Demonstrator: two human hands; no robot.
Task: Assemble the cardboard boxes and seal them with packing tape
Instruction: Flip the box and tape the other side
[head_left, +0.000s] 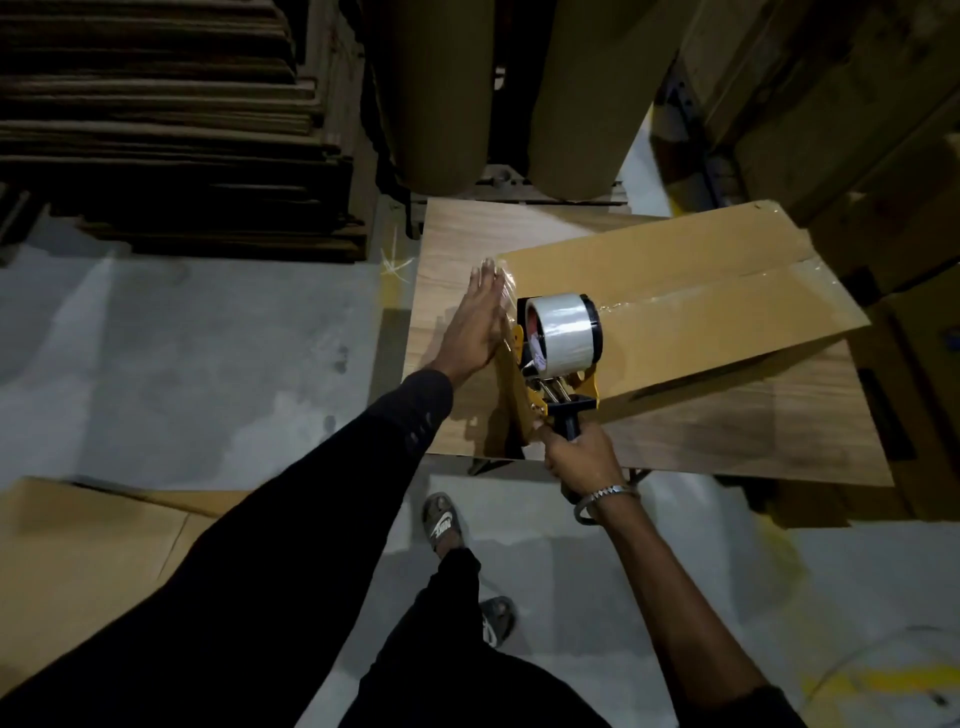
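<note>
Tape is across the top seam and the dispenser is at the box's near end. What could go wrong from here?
1. The left hand lies flat on the box end right beside the tape dispenser; its cutting edge may catch the fingers when the tape is torn.
2. The cardboard box sits skewed on the wooden table; a hard pull from the right hand might slide it.
3. The shiny tape strip looks wrinkled and may seal poorly.

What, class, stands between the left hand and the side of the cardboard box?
Nothing visible: the left hand lies flat against the end of the cardboard box, over the tape strip, beside the tape dispenser.
</note>
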